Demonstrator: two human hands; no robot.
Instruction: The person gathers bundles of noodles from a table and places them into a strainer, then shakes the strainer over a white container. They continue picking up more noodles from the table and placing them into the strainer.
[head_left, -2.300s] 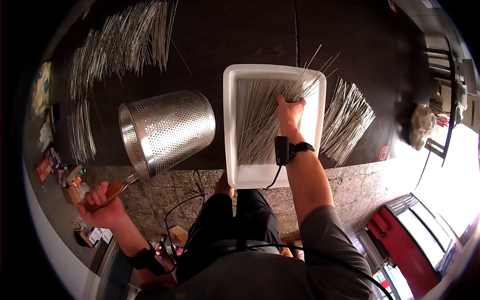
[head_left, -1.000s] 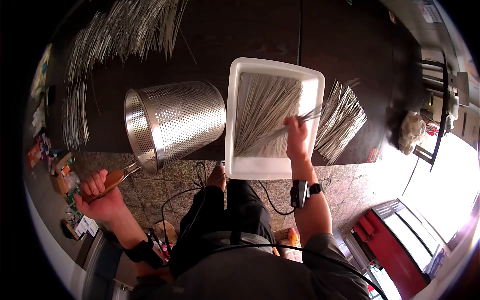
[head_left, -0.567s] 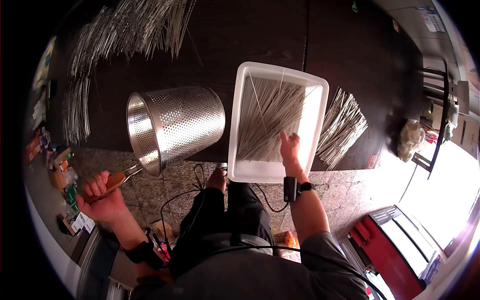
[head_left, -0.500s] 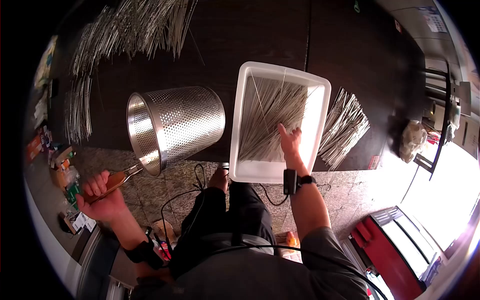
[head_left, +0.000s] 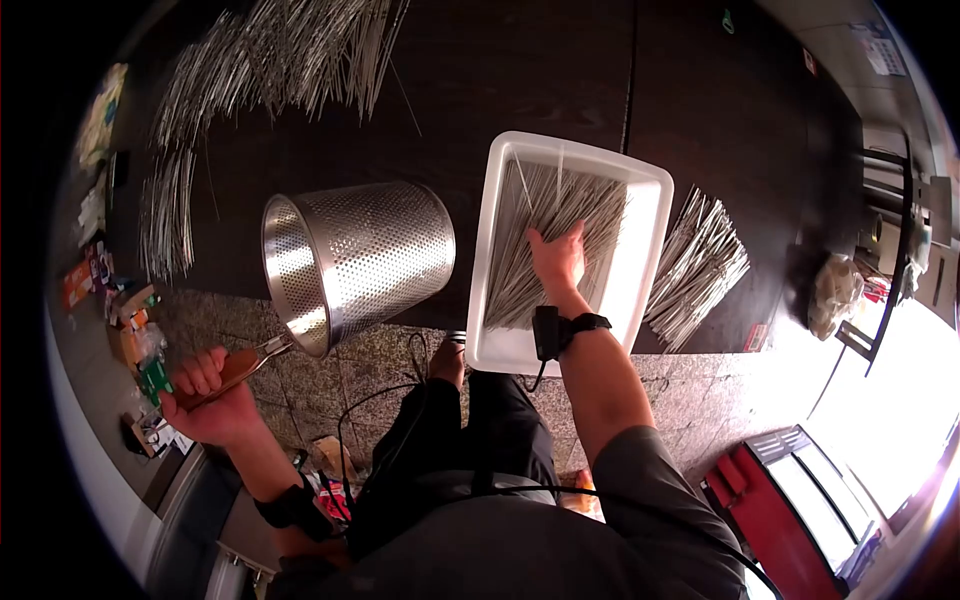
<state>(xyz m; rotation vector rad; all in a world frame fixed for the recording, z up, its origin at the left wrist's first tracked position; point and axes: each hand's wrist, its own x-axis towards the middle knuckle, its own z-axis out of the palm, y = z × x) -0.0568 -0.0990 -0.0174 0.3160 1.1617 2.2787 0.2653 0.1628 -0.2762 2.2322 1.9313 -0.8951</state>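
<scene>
My left hand point(head_left: 215, 398) is wrapped round the wooden handle point(head_left: 232, 376) of a perforated metal basket point(head_left: 385, 255), which lies on its side on the dark table point(head_left: 500, 60) with its mouth towards the lower left. In a white plastic tray point(head_left: 650, 255) lie many thin metal wires point(head_left: 530, 260). My right hand point(head_left: 560, 262) is over these wires, palm down, thumb and fingers apart, touching or just above them; its fingertips are partly hidden. Nothing is visibly gripped in it.
A large pile of wires point(head_left: 285, 60) lies at the back left, with a smaller bunch point(head_left: 168, 215) below it. Another bundle point(head_left: 700, 270) lies right of the tray. Black cables hang near my legs. A red machine point(head_left: 775, 520) stands at the lower right.
My right hand has moved left and slightly up over the wires in the tray. My left hand still holds the handle. The whole view has shifted slightly.
</scene>
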